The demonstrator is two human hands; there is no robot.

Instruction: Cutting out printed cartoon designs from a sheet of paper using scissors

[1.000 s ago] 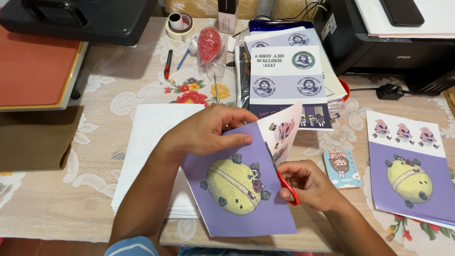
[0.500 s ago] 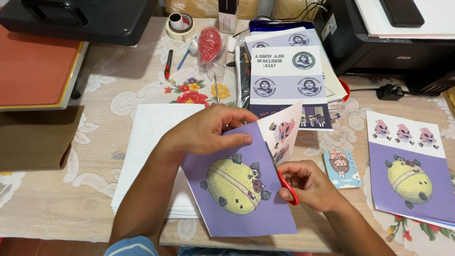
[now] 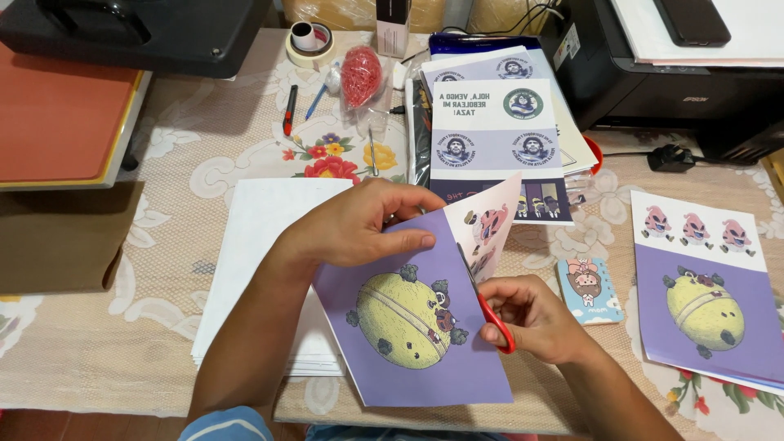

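Your left hand (image 3: 359,224) pinches the far edge of the purple sheet (image 3: 408,327), thumb on top and fingers curled over it, holding it just above the table (image 3: 98,343). The sheet lies near you at the centre, printed with a yellow round figure; its right strip, with a pink figure, stands folded up along the cut. Your right hand (image 3: 535,318) is closed through the red handles of the scissors (image 3: 490,314), whose blades run up into the sheet between the purple part and the raised strip. How far apart the blades are, you cannot tell.

Left of the sheet, partly under your left arm, lies a white paper stack (image 3: 261,245). Right of your right hand lies a small blue card (image 3: 590,290), and further right a second purple sheet (image 3: 706,302) with the same yellow figure. Far from you, behind the hands, rests a pile of printed sheets (image 3: 498,114), with a tape roll (image 3: 309,42) to its left and a black printer (image 3: 686,65) to its right.
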